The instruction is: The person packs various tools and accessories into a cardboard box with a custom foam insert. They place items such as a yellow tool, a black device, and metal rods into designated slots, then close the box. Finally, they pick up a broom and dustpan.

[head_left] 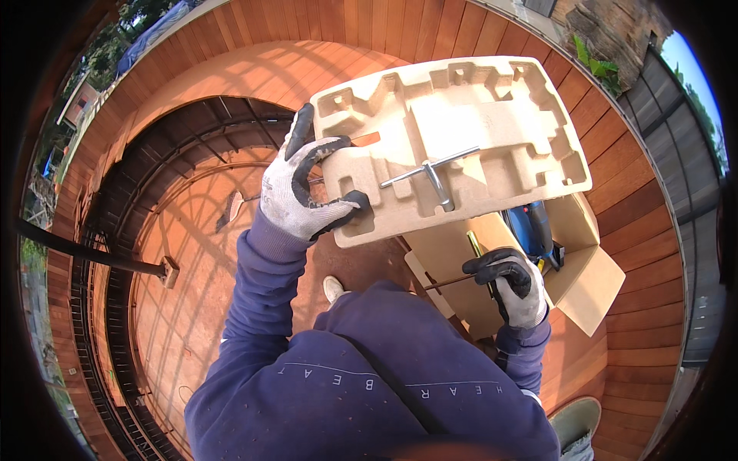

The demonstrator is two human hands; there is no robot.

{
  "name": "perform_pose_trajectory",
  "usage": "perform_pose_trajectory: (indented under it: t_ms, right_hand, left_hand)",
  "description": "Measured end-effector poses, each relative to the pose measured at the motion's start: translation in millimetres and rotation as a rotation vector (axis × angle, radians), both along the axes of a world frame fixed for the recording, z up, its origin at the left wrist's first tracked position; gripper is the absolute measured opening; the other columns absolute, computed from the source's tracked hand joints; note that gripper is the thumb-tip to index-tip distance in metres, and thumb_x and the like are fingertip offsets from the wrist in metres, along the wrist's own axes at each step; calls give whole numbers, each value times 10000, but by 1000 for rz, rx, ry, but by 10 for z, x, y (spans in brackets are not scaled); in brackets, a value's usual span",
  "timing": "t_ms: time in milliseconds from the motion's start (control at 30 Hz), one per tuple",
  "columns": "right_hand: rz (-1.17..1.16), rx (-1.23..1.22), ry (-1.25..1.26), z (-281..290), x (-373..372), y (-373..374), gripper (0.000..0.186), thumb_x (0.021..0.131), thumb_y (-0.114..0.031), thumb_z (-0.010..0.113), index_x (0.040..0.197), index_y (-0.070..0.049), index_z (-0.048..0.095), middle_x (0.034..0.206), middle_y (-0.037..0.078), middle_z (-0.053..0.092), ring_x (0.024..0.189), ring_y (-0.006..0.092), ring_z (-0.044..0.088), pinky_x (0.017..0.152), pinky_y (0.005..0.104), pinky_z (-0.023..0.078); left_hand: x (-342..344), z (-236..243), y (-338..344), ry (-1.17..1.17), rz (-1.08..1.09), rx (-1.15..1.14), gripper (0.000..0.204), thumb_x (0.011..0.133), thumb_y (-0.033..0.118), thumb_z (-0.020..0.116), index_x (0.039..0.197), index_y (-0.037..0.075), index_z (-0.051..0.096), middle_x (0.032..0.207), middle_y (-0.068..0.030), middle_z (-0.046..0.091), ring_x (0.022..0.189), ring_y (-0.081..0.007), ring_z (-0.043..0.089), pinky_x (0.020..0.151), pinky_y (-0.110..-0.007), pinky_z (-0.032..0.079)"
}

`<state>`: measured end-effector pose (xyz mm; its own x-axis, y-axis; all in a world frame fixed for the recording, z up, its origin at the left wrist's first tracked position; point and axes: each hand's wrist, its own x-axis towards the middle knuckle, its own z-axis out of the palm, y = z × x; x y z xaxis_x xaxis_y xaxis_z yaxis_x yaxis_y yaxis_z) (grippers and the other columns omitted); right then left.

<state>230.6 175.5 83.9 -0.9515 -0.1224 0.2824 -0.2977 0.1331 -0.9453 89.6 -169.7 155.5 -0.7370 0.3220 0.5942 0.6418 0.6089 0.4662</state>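
Observation:
My left hand [296, 188], in a grey-and-black work glove, grips the left end of a moulded cardboard tray [377, 180], thumb and fingers closed over its edge. The tray is held up and tilted, its hollows facing me. A metal T-handle wrench [432, 170] rests on it. Lower right, my gloved right hand [513, 286] is closed, fingers curled, around a slim yellow-green stick [474, 244]. A thin brown rod [447, 283] also sticks out leftward from its fingertips; its kind is unclear. Behind that hand, partly under the tray, stands an open cardboard box [578, 265].
A blue-and-black power tool [530, 229] shows inside the box. Curved wooden planking [642, 223] surrounds me. At left lies a round sunken floor [184, 300] ringed by dark metal framing, with a brush [233, 206] on it. A bucket-like container [575, 419] is at lower right.

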Motion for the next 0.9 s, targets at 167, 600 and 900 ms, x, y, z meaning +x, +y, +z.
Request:
perform_pose_trajectory:
  t_ms: [167, 600, 900]
  right_hand:
    - [-35, -40, 476, 586, 135, 59, 122, 824, 40, 584, 744, 8, 670, 849, 158, 684, 742, 313, 733, 731, 394, 605]
    - [6, 437, 641, 1144, -914, -1179, 346, 790, 146, 605, 1062, -49, 692, 1158, 134, 720, 1060, 314, 702, 923, 398, 567]
    - [9, 552, 560, 935, -1056, -1527, 376, 768, 101, 646, 1112, -47, 678, 1182, 143, 677, 1023, 347, 678, 853, 423, 569]
  left_hand:
    - [88, -99, -23, 34, 47, -37, 706, 587, 257, 941, 1230, 99, 697, 1576, -379, 343, 1456, -498, 407, 1126, -500, 446]
    - [115, -399, -242, 51, -35, -58, 753, 596, 360, 931, 1242, 88, 658, 1609, -351, 288, 1369, -486, 512, 1050, -476, 519]
    - [120, -432, -314, -2, -42, -74, 768, 609, 357, 920, 1271, 78, 647, 1621, -346, 266, 1335, -469, 549, 1040, -461, 530]
